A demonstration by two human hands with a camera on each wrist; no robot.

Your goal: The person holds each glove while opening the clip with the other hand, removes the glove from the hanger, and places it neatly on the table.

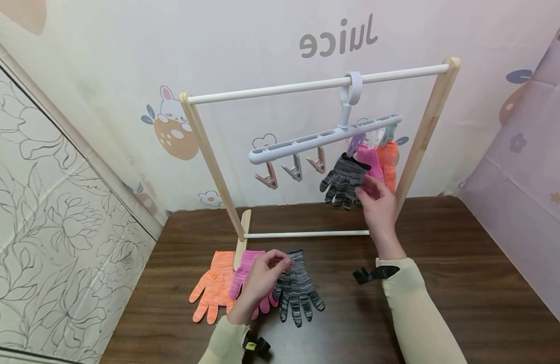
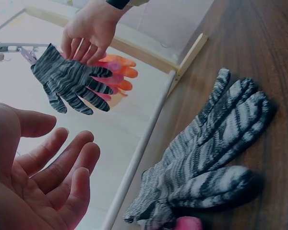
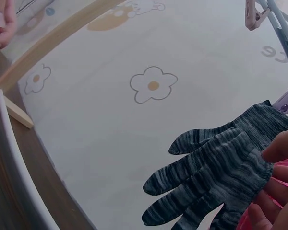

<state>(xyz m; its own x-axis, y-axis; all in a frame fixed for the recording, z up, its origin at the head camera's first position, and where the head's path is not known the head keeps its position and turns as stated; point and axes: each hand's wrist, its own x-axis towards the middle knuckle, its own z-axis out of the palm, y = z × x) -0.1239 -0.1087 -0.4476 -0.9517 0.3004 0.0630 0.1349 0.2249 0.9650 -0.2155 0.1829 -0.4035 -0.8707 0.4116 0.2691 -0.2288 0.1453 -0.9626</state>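
Observation:
A black-and-grey striped knit glove [image 1: 344, 177] hangs fingers-down from a purple clip [image 1: 355, 144] on the pale blue clip hanger [image 1: 302, 144]. My right hand [image 1: 381, 205] is at that glove's right edge, thumb on the near side and loosely bent fingers beside and behind it, as the right wrist view shows. Behind it hang a pink glove [image 1: 370, 157] and an orange glove [image 1: 387, 164]. My left hand [image 1: 261, 278] hovers with relaxed, empty fingers above a second pink glove [image 1: 245, 263] and a second striped glove [image 1: 298, 288] lying on the table.
Another orange glove [image 1: 216, 285] lies at the left. A rack with wooden legs [image 1: 211, 162] and a white top rail [image 1: 270, 91] carries the hanger. Several clips, including a grey clip [image 1: 294, 168], hang at its left end. A printed cloth [image 1: 280, 45] covers the wall behind.

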